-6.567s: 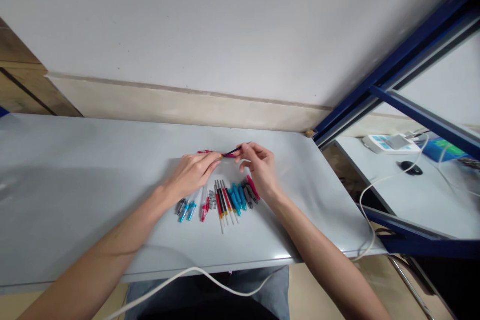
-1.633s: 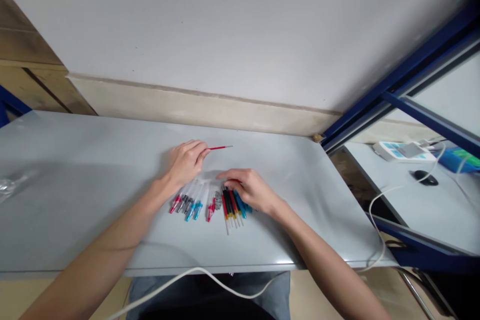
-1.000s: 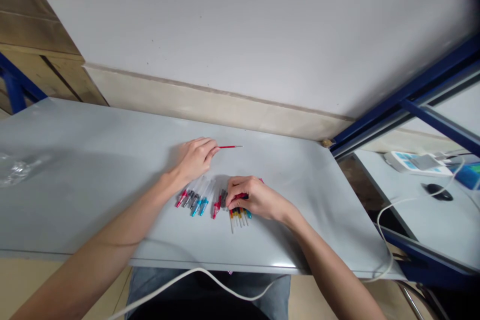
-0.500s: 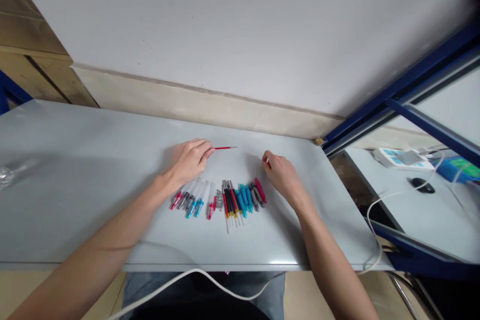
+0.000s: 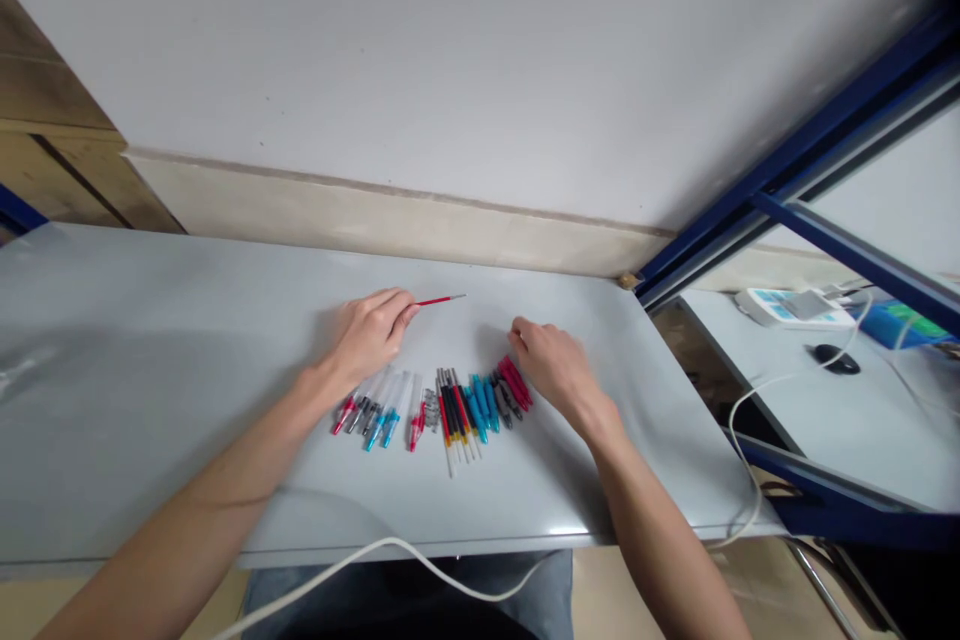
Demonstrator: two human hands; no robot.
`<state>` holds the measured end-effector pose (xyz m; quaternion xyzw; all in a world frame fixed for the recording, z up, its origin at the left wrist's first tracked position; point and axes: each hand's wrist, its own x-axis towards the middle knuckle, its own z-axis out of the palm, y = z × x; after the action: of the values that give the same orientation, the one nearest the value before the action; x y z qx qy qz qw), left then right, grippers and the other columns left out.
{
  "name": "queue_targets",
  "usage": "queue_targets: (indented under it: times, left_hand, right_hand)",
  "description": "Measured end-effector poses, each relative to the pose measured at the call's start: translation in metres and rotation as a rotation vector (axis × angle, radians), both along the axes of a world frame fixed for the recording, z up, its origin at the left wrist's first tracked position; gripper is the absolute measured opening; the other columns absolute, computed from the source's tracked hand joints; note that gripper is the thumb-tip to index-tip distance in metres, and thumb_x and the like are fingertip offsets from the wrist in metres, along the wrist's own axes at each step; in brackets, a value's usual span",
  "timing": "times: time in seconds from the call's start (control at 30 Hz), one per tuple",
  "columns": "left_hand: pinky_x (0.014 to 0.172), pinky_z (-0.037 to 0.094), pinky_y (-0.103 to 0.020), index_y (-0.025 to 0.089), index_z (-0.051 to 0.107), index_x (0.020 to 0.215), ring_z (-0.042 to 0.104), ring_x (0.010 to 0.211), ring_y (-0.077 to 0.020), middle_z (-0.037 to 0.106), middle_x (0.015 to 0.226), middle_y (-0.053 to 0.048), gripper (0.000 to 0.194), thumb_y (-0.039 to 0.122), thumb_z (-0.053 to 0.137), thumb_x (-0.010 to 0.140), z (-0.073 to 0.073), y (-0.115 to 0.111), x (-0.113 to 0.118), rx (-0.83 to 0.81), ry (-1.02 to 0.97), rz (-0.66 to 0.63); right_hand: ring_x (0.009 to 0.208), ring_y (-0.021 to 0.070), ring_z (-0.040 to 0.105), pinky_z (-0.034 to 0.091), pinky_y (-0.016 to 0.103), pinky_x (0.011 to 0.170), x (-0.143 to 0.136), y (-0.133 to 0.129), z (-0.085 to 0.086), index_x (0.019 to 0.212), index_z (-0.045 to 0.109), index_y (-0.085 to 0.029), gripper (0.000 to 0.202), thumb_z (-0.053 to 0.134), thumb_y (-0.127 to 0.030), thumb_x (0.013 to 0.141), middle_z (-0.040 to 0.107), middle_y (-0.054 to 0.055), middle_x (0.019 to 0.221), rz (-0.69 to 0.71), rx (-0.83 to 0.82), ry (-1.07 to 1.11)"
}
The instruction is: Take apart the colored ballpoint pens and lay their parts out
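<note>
More pink pieces (image 5: 514, 383) now lie right of the ink sticks (image 5: 455, 410), near the curled right hand (image 5: 553, 362); I can't tell if it holds anything. Clear tubes (image 5: 403, 395) lie sorted left of the sticks. The left hand (image 5: 371, 332) pinches one red stick (image 5: 435, 301) beyond them, unsorted.

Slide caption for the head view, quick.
Left hand holds a red refill; right hand is near the pink pen parts.

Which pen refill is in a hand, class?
The red refill held by the left hand; the other refills in view lie bunched together on the table.
</note>
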<state>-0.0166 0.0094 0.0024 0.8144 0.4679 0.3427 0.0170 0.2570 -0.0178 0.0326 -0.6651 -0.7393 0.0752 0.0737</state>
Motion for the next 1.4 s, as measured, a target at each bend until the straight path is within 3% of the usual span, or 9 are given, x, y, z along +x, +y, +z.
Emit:
queue_targets:
  times: [0.1,0.2,0.3,0.4,0.53,0.63,0.8,1.1,1.4]
  left_hand:
    - [0.064,0.038,-0.028,0.020,0.059,0.087,0.055,0.068,-0.0142,0.063,0.079,-0.002,0.029,0.030,0.041,0.107,0.003,-0.007,0.006,0.011,-0.090,-0.033]
    - [0.067,0.040,-0.027,0.019,0.059,0.090,0.056,0.071,-0.0139,0.063,0.081,-0.002,0.027,0.029,0.041,0.107,0.003,-0.015,0.015,0.010,-0.094,-0.127]
    - [0.069,0.042,-0.028,0.019,0.061,0.092,0.057,0.074,-0.0148,0.062,0.082,-0.002,0.026,0.027,0.040,0.108,0.002,-0.019,0.022,0.030,-0.032,-0.190]
    - [0.074,0.046,-0.030,0.018,0.064,0.102,0.060,0.082,-0.0171,0.063,0.089,-0.005,0.024,0.026,0.042,0.107,0.002,-0.019,0.024,0.070,-0.002,-0.192]
    - [0.079,0.051,-0.031,0.014,0.060,0.128,0.063,0.090,-0.0190,0.064,0.099,-0.009,0.032,0.019,0.037,0.106,0.002,-0.015,0.020,0.077,0.016,-0.182]
    - [0.078,0.052,-0.032,0.015,0.060,0.130,0.066,0.089,-0.0198,0.068,0.098,-0.008,0.034,0.016,0.038,0.105,-0.001,-0.011,0.016,0.088,0.058,-0.143]
    - [0.078,0.052,-0.032,0.018,0.064,0.121,0.070,0.090,-0.0201,0.074,0.104,-0.006,0.026,0.019,0.046,0.103,-0.005,-0.009,0.013,0.096,0.057,-0.055]
    - [0.075,0.049,-0.029,0.019,0.065,0.115,0.070,0.087,-0.0187,0.075,0.102,-0.004,0.022,0.019,0.047,0.103,0.001,-0.012,0.014,0.038,0.060,-0.018]
    - [0.072,0.046,-0.028,0.020,0.065,0.110,0.069,0.082,-0.0179,0.074,0.096,-0.003,0.019,0.019,0.049,0.101,0.001,-0.011,0.013,0.029,0.071,-0.002]
  right_hand:
    - [0.066,0.0182,0.058,0.038,0.031,0.062,-0.007,0.004,-0.002,0.106,0.072,-0.019,0.022,0.057,-0.033,0.097,0.069,0.006,0.078,0.050,0.030,0.537]
    - [0.068,0.0159,0.060,0.045,0.028,0.056,-0.027,0.000,-0.006,0.128,0.068,-0.021,0.046,0.071,-0.044,0.088,0.072,0.005,0.090,0.162,-0.180,1.242]
    - [0.072,0.0148,0.062,0.047,0.025,0.054,-0.048,-0.004,-0.014,0.107,0.076,-0.020,0.036,0.079,-0.044,0.081,0.072,0.005,0.089,0.079,-0.205,1.622]
    - [0.072,0.0140,0.062,0.047,0.023,0.054,-0.051,-0.003,-0.018,0.092,0.077,-0.018,0.028,0.081,-0.043,0.080,0.069,0.005,0.084,-0.008,-0.124,1.720]
    - [0.059,0.0108,0.050,0.038,0.023,0.049,-0.029,0.006,-0.013,0.086,0.073,-0.018,0.026,0.074,-0.044,0.086,0.060,0.001,0.073,-0.078,0.145,1.618]
    - [0.054,0.0103,0.041,0.034,0.025,0.050,-0.024,0.007,-0.011,0.076,0.067,-0.018,0.034,0.065,-0.047,0.092,0.052,-0.002,0.063,0.028,0.058,1.322]
    - [0.058,0.0102,0.037,0.032,0.026,0.057,-0.042,-0.005,-0.015,0.065,0.055,-0.018,0.036,0.060,-0.040,0.093,0.046,-0.004,0.060,0.263,-0.136,0.913]
    - [0.057,0.0098,0.032,0.028,0.026,0.056,-0.041,-0.008,-0.017,0.064,0.052,-0.019,0.027,0.057,-0.026,0.089,0.042,-0.006,0.058,0.307,-0.147,0.642]
    - [0.055,0.0100,0.040,0.026,0.028,0.056,-0.046,-0.015,-0.009,0.064,0.061,-0.019,0.029,0.073,-0.033,0.087,0.056,-0.004,0.059,0.271,-0.153,0.404]
